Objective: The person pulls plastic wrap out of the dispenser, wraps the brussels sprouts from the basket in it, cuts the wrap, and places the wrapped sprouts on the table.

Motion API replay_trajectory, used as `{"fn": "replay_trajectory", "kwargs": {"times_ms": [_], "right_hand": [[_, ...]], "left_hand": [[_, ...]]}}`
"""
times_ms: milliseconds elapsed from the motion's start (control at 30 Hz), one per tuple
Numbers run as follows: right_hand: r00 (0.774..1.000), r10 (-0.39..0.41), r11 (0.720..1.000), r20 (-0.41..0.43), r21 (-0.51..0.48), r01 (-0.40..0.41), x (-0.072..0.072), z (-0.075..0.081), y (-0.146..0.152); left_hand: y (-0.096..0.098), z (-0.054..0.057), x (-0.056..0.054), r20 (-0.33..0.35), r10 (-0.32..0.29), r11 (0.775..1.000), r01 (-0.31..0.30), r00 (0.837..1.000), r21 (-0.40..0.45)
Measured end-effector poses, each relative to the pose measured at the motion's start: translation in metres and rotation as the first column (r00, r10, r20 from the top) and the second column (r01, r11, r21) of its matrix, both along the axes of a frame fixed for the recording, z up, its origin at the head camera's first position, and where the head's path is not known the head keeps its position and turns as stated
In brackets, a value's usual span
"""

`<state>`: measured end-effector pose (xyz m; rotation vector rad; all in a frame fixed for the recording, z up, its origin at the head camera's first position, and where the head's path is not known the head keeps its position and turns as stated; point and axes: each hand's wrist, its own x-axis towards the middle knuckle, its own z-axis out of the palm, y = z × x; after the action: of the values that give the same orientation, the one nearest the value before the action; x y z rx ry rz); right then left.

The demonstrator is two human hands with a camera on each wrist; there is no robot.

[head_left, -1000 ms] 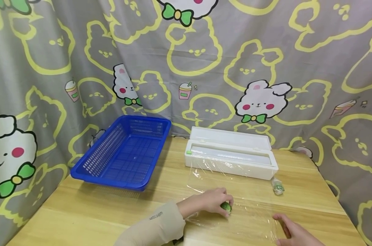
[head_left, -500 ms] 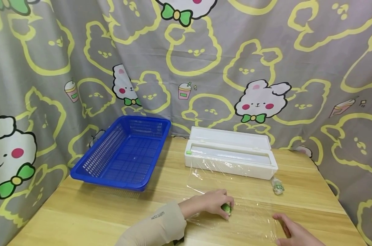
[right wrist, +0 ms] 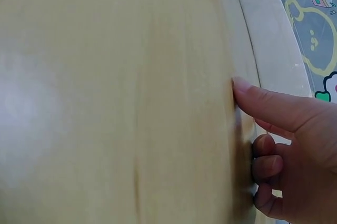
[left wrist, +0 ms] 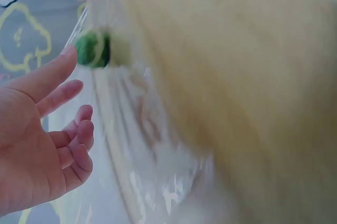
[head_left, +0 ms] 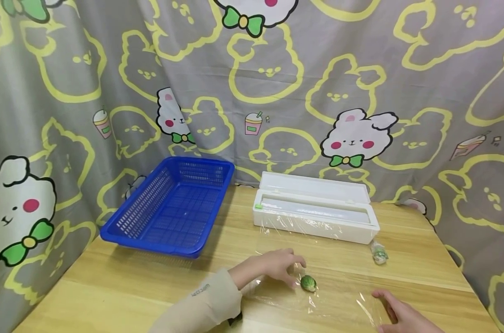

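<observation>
A green Brussels sprout (head_left: 308,283) lies on a clear sheet of cling film (head_left: 339,296) spread over the table. My left hand (head_left: 278,268) is just left of the sprout with its fingers spread, holding nothing. In the left wrist view, the left thumb overlaps the edge of the sprout (left wrist: 92,49). My right hand (head_left: 406,317) rests at the right edge of the film, thumb and index finger apart; in the right wrist view the other fingers (right wrist: 267,167) bend loosely near the table. From a white cling film dispenser (head_left: 314,226), its lid raised, the film runs toward me.
A blue plastic basket (head_left: 193,247) stands at the back left. By the dispenser's right end lies a small film-wrapped green and white bundle (head_left: 379,254). A dark object (head_left: 235,319) shows partly beneath the left sleeve. A patterned curtain (head_left: 276,92) hangs behind the table.
My left hand has let go of the Brussels sprout and moved slightly left, its fingers spreading. The sprout now sits uncovered on the film. The right hand stays at the film's edge.
</observation>
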<state>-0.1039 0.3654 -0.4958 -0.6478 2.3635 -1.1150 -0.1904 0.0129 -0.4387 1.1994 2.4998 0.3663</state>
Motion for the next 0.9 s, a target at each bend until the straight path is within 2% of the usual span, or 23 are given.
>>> {"fn": "replay_trajectory", "kwargs": {"times_ms": [100, 200, 333, 500, 600, 700, 800, 900], "right_hand": [[0.999, 0.034, 0.999, -0.039, -0.033, -0.035, 0.000, -0.003, 0.002], [0.999, 0.048, 0.996, -0.023, -0.073, -0.049, 0.000, -0.004, 0.003], [0.997, 0.070, 0.988, 0.044, -0.143, -0.063, 0.000, -0.003, 0.005], [0.990, 0.109, 0.972, 0.092, -0.218, -0.087, -0.001, -0.001, 0.008], [0.993, 0.101, 0.979, 0.063, -0.186, -0.088, 0.000, 0.000, 0.009], [0.995, 0.090, 0.984, 0.049, -0.162, -0.081, 0.000, 0.000, 0.009], [0.996, 0.093, 0.984, -0.004, -0.150, -0.093, 0.001, -0.001, 0.006], [0.993, 0.095, 0.982, -0.063, -0.155, -0.104, 0.002, -0.004, 0.004]], "left_hand": [[-0.012, 0.005, -0.002, 0.017, 0.031, 0.999, -0.031, 0.999, -0.013], [-0.027, 0.007, -0.002, 0.065, 0.057, 0.997, -0.054, 0.996, -0.053], [-0.046, 0.010, 0.004, 0.126, 0.061, 0.993, -0.047, 0.990, -0.112], [-0.066, 0.007, 0.016, 0.160, 0.044, 0.994, -0.028, 0.986, -0.103], [-0.072, 0.007, 0.024, 0.122, 0.065, 0.993, -0.052, 0.990, -0.103], [-0.076, 0.008, 0.032, 0.041, 0.070, 0.989, -0.064, 0.997, -0.130], [-0.078, 0.010, 0.038, -0.042, 0.058, 0.984, -0.064, 0.997, -0.164], [-0.082, 0.010, 0.042, -0.090, 0.040, 0.983, -0.055, 0.995, -0.176]]}}
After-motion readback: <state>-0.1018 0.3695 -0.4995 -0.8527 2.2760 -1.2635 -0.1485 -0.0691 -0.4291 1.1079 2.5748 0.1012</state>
